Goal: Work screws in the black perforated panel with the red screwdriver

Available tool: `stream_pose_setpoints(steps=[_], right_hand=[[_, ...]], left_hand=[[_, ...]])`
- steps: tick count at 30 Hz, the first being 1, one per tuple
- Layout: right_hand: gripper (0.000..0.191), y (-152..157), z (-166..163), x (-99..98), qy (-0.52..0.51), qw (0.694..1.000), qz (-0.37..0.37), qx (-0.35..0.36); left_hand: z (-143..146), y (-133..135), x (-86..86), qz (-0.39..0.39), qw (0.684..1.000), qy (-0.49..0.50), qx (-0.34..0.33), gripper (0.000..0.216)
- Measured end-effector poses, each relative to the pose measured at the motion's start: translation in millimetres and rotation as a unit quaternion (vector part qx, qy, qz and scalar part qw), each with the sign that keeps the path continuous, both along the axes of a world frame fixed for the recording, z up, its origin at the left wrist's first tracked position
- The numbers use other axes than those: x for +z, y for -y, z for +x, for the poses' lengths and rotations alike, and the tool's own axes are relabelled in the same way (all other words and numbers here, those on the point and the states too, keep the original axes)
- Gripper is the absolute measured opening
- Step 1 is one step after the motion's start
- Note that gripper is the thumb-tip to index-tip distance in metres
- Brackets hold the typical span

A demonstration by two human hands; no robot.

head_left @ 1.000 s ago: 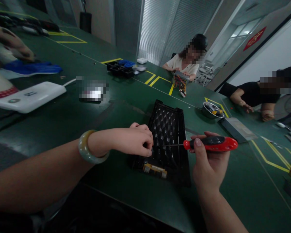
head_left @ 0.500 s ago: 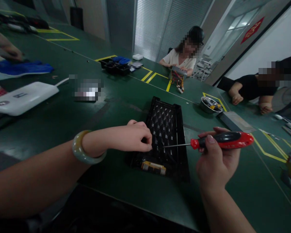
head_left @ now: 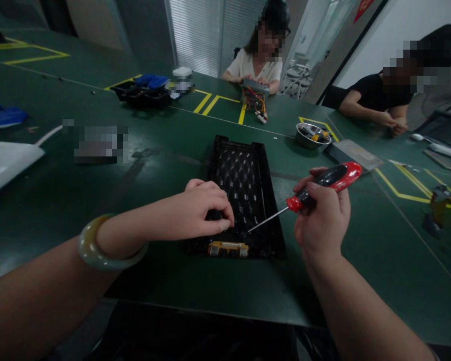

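My left hand (head_left: 206, 210) rests on a black perforated plastic panel (head_left: 236, 185), its fingers curled together near the panel's lower part. Anything between those fingertips is hidden. My right hand (head_left: 321, 220) grips a screwdriver with a red-and-black handle (head_left: 325, 181), just right of the panel. The thin steel shaft (head_left: 268, 219) slants down-left, its tip close to my left fingertips. A gold-coloured connector board (head_left: 228, 249) lies at the panel's near end, below my left hand.
The green work table (head_left: 60, 200) has yellow tape lines. Beyond the panel stand a steel bowl of parts (head_left: 312, 135) and a flat grey box (head_left: 355, 153). Two seated people work across the table, one holding a wired device (head_left: 254, 99). Black compartment trays (head_left: 143, 96) stand far left.
The screwdriver has tilted, its handle rising at the right and its tip dropping toward my left fingertips. The whole scene has shifted in view as my head moved.
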State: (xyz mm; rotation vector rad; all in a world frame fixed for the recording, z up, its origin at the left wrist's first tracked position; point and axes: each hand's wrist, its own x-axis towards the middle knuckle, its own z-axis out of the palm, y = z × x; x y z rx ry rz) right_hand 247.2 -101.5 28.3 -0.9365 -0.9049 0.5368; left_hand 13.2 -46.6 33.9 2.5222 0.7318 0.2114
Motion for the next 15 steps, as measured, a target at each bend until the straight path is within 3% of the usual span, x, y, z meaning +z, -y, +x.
stream_pose_setpoints(steps=[5,15], right_hand=[[0.017,-7,5,-4.5,-0.027,1.0,-0.003,-0.005],[0.017,-10,7,-12.0,-0.016,0.998,0.051,0.015]], left_hand=[[5,5,-1.4,0.013,0.999,0.015,-0.048,0.016],[7,5,-6.7,0.038,0.997,0.022,-0.067,0.017]])
